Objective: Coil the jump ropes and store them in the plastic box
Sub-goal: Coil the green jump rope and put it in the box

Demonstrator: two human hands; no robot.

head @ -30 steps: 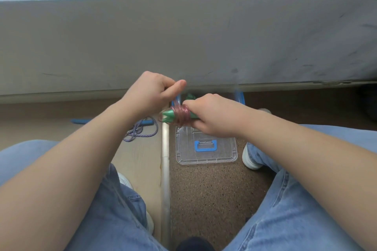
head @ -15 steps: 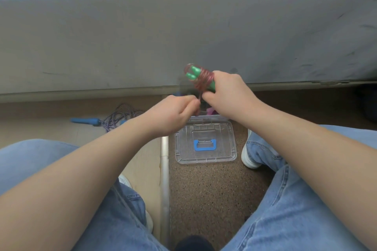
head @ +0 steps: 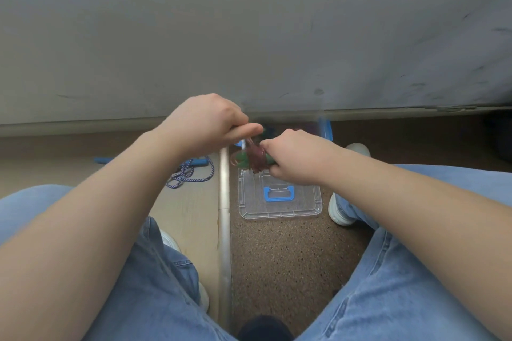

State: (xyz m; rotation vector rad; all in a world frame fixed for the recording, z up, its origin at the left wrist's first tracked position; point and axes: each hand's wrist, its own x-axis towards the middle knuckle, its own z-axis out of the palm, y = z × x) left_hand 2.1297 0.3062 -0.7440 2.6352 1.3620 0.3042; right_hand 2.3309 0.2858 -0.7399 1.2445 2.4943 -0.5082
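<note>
While right hand (head: 299, 159) grips jump rope (head: 253, 160) crosswise, tips leftward, left hand (head: 205, 122) pinches its cord (head: 250, 143).

Scuffed grey wall (head: 249, 50) ahead, metal strip (head: 225, 230) running between pale wood floor (head: 188, 210) on the left and speckled brown floor (head: 285, 257) on the right, blue jeans (head: 401, 299) and white shoes (head: 339, 210) below.

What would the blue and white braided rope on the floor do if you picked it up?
The blue and white braided rope lies in loose, tangled loops, so it would probably flop. It looks thin, so likely light. Its blue handle looks rigid and might swing.
</note>
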